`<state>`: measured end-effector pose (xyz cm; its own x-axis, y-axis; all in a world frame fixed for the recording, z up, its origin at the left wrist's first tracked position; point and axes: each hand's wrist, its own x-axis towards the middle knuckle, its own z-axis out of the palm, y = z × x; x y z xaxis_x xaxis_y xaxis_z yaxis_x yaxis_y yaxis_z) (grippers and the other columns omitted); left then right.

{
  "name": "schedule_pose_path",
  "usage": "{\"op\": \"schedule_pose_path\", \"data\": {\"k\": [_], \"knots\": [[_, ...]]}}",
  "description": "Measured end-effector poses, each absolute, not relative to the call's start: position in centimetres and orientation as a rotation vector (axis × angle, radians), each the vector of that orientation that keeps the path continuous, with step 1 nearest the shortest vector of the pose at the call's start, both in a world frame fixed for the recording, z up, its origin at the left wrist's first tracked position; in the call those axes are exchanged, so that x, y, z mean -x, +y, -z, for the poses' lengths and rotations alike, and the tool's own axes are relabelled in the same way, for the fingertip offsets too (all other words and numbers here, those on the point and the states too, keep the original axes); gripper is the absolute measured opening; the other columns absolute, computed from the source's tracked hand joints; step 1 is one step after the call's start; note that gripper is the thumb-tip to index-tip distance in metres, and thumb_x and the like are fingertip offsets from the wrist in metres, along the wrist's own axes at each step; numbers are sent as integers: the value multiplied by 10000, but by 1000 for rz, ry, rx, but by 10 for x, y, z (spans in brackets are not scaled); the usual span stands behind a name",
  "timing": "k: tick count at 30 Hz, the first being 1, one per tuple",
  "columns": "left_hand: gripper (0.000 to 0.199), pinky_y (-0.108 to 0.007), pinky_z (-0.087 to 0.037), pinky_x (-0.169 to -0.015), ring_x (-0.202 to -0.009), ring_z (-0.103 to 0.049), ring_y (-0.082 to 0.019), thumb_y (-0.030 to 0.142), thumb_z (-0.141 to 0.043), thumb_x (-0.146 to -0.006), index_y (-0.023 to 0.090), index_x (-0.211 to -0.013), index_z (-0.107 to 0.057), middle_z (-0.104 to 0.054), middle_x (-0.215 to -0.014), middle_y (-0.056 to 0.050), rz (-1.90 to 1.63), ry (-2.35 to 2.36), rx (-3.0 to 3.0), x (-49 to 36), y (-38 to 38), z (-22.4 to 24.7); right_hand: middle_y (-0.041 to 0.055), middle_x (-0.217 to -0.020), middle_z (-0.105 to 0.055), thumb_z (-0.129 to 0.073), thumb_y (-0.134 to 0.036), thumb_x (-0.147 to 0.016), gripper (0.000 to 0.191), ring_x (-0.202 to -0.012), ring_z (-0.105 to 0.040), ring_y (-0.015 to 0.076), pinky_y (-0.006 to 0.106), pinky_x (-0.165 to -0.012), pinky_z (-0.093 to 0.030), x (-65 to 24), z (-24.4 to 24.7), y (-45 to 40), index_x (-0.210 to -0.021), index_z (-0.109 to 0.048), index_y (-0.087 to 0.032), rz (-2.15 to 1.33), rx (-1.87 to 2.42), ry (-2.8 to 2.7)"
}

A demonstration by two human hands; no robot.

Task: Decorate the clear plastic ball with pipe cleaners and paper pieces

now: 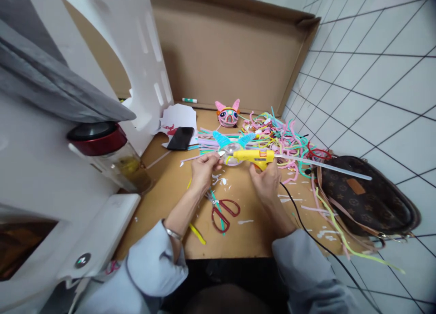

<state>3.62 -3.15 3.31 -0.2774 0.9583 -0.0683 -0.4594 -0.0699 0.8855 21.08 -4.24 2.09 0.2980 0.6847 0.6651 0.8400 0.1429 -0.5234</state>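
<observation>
My right hand is wrapped round the handle of a yellow glue gun, whose nozzle points left. A long clear glue stick sticks out of its back. Opposite the nozzle, my left hand pinches a small white piece between its fingertips. Just behind the nozzle is a clear round ball shape with blue fuzzy ears, partly covered by the gun. Red-handled scissors lie on the brown table between my forearms.
Behind stands a finished-looking pink-eared ball figure. Colourful pipe cleaners pile up at the right. A phone rests on white paper. A lidded jar is at the left, a brown bag and black cord at the right.
</observation>
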Motion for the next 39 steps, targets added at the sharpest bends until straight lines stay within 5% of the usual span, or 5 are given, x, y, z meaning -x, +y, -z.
{"op": "schedule_pose_path", "data": {"k": [39], "knots": [[235,-204,-480,-534,-598,-639,-119,301,-790,-536,139,-665,-679,-666,-627,-14,-1555,1005,-808,-41,-37,-35,143,-891,-649,-484,-321,-784,343,-850,-631,312,413,-719,-498,-210,-22,-48,-1082,-504,-151,244,1591,-1556]]}}
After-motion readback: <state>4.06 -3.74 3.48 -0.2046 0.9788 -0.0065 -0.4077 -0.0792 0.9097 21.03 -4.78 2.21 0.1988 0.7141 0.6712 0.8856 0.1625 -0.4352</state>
